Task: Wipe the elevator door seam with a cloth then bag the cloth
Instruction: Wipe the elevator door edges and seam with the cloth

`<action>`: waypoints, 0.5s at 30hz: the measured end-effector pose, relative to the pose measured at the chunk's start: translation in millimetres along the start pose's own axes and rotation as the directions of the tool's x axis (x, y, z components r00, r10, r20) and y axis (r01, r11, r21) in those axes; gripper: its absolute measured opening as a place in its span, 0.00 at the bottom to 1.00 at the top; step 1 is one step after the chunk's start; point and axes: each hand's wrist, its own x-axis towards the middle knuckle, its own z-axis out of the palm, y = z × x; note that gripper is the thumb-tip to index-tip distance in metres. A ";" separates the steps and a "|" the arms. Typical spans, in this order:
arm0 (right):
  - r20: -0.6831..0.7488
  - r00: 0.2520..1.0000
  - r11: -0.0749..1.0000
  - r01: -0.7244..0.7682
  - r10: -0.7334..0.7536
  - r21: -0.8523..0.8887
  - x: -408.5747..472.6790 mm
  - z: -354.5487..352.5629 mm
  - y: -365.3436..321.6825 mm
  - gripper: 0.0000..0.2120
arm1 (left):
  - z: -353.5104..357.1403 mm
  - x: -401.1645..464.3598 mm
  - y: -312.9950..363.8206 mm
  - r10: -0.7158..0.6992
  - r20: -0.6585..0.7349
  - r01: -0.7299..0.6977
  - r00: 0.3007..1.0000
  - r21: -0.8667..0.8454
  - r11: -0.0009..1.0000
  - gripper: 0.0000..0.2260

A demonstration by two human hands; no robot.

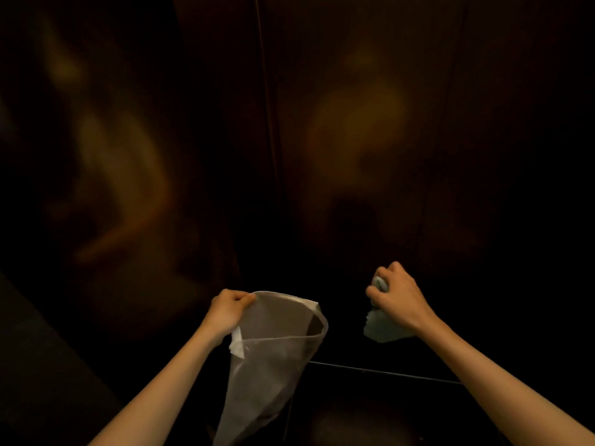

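Observation:
My left hand [227, 312] pinches the rim of a translucent plastic bag [267, 358], which hangs down with its mouth gaping open toward the right. My right hand [397, 297] is closed around a crumpled pale grey-green cloth [380, 329], held a short way to the right of the bag's mouth and at about the same height. Part of the cloth hangs below my fist. The dark elevator door [354, 140] fills the view ahead, with its vertical seam [269, 123] running down just left of centre.
The cabin is very dim, and the brown metal door panels show blurred reflections. A thin bright line of the door sill [383, 371] crosses the floor below my right forearm. A dark wall stands at the left.

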 end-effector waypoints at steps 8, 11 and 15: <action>0.364 0.931 0.999 -0.030 0.017 0.029 -4.4 20.4 -6.6 0.26 | -31.8 -13.2 42.0 0.138 0.228 -0.134 0.964 -0.036 0.990 0.10; 0.293 0.954 0.996 0.047 -0.066 0.074 -6.4 35.4 -22.0 0.25 | -31.9 -15.7 51.2 0.169 0.291 -0.166 0.942 -0.034 0.986 0.11; 0.124 0.990 0.986 0.041 -0.061 0.163 -7.4 37.9 -24.1 0.06 | -30.4 -19.1 47.6 0.214 0.358 -0.258 0.909 0.081 0.963 0.12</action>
